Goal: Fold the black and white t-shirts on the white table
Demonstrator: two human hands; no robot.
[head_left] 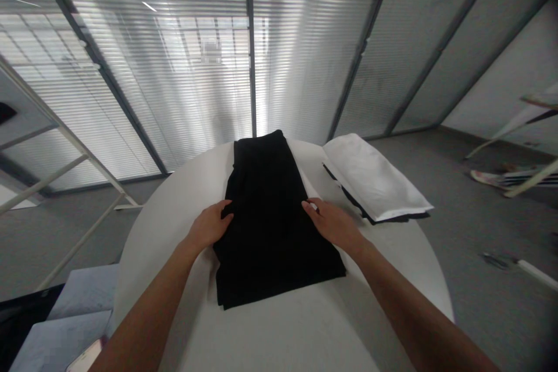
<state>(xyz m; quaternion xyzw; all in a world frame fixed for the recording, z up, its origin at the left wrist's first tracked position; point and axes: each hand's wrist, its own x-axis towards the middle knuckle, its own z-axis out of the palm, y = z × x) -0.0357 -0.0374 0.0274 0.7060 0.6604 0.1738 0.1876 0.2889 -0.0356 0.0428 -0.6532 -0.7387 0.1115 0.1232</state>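
— Black cloth (pixel 265 232) was laid where?
— Mid surface (pixel 148 238), left of white cloth (pixel 375 177). Opposite edges were touched by left hand (pixel 210 225) and right hand (pixel 335 224), presumably for evenness; grip closure couldn't be told.

At least three cloths (pixel 265 215), one table (pixel 279 331)

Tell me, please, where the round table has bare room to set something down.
A broad bare patch of table lies on the near side of the black cloth, between the forearms. Another lies between the left hand and the table's left rim. It is crowded at right, where the right hand meets that cloth's edge and the white cloth lies beyond.
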